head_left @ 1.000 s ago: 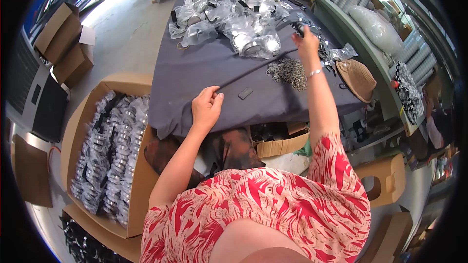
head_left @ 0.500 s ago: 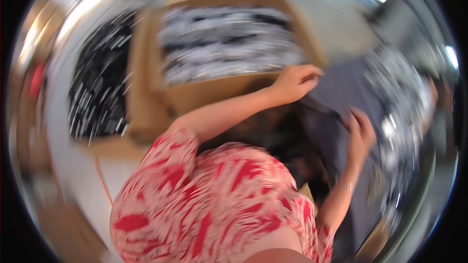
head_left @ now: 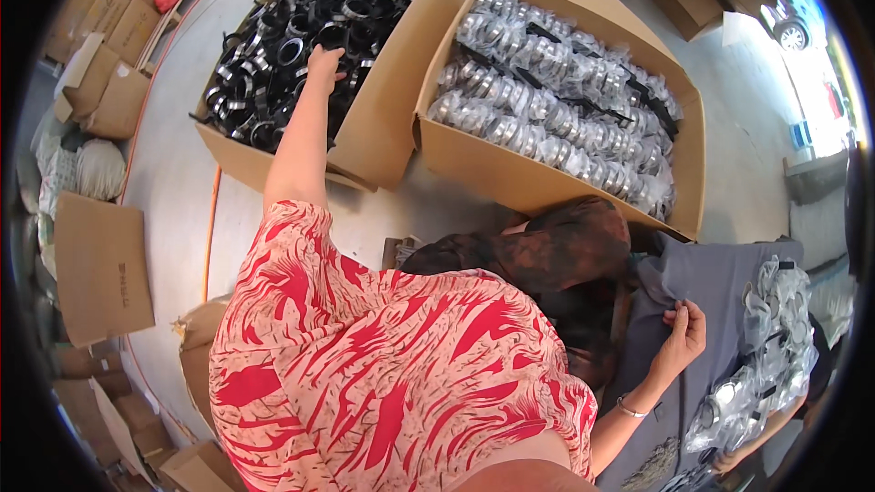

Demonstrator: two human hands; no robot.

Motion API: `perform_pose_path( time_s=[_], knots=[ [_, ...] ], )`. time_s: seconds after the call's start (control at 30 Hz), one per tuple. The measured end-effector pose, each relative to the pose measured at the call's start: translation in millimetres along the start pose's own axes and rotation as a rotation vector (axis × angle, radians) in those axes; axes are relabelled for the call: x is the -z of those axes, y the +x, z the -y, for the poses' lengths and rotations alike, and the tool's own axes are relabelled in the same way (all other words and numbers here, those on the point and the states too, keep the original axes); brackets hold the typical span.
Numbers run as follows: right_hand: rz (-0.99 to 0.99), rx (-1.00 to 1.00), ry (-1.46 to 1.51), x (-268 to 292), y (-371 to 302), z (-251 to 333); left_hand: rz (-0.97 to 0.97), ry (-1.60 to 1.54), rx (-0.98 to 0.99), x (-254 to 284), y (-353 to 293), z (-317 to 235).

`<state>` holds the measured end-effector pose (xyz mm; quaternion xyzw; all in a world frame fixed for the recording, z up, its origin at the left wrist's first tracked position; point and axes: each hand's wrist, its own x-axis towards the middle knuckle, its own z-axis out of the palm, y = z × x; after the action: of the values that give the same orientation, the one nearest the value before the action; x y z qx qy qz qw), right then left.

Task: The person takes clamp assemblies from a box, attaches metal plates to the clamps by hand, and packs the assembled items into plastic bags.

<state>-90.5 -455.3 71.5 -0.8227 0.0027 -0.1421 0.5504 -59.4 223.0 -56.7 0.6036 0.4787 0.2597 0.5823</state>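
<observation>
My left arm is stretched forward over a cardboard box [head_left: 392, 118] heaped with black and silver ring-shaped parts [head_left: 292, 53]. At the end of it, my left hand [head_left: 324, 64] is right at the rings, thumb and finger apart; its other fingers are partly hidden. My right hand [head_left: 682, 333] is above the grey cloth [head_left: 638, 374] on the table at the right, thumb and fingertips pinched together. What they hold, if anything, is too small to make out. Beyond that hand lie several clear-bagged silver rings [head_left: 775, 319].
A second cardboard box [head_left: 547, 178] holds rows of bagged silver rings. Another person's forearm [head_left: 770, 428] reaches in at the lower right. Dark patterned fabric [head_left: 565, 241] lies before me. More cartons [head_left: 102, 269] stand along the left, and an orange line [head_left: 211, 237] runs over the floor.
My left hand has gone from the grey cloth over to the box of black rings on the left. My right hand stays above the cloth. The view has swung and become sharp.
</observation>
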Motion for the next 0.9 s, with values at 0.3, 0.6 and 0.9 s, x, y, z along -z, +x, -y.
perform_pose_path(
  time_s=[0.3,0.6,0.9],
  knots=[
    [-0.077,-0.108,-0.134,22.9,-6.3,17.9,-0.165,1.084,-0.774,-2.7,93.3,-9.5],
    [0.079,0.288,-0.266,-5.9,-11.0,36.0,0.917,-0.450,-0.259,-158.0,-177.4,-145.7],
    [-0.322,0.146,0.264,-20.2,-27.4,49.7,1.754,-0.287,0.321,-223.8,-502.6,-77.6]
  ],
)
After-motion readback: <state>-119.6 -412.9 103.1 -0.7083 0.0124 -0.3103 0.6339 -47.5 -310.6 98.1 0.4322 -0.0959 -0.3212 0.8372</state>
